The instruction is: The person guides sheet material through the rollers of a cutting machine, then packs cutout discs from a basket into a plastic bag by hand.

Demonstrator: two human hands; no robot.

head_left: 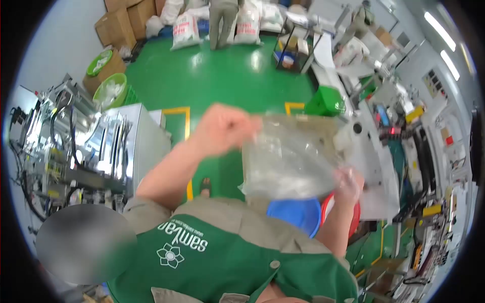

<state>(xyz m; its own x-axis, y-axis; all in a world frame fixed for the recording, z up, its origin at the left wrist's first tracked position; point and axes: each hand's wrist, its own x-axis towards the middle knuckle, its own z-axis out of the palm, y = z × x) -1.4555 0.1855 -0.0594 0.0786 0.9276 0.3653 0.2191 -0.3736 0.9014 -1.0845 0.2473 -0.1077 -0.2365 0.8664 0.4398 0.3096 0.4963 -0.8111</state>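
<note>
A clear plastic bag [288, 166] is stretched between my two hands, in front of my body. My left hand [225, 132], blurred by motion, is closed at the bag's upper left corner. Lower down on the right, my right hand [348, 186] grips the bag's other side, with film lying over some of its fingers. Through the film I see a brownish flat surface [318, 123]. Whether anything is inside the bag I cannot tell. Just below it are a blue tub [295, 214] and a red tub [357, 214], the latter partly behind my right forearm.
Machinery [91, 146] with a grey cabinet stands at my left. On the right runs a white worktop [376, 194] crowded with equipment farther along. A green bin [325, 101] is beyond the bag. Across the green floor, a person [222, 22] stands by white sacks [185, 31].
</note>
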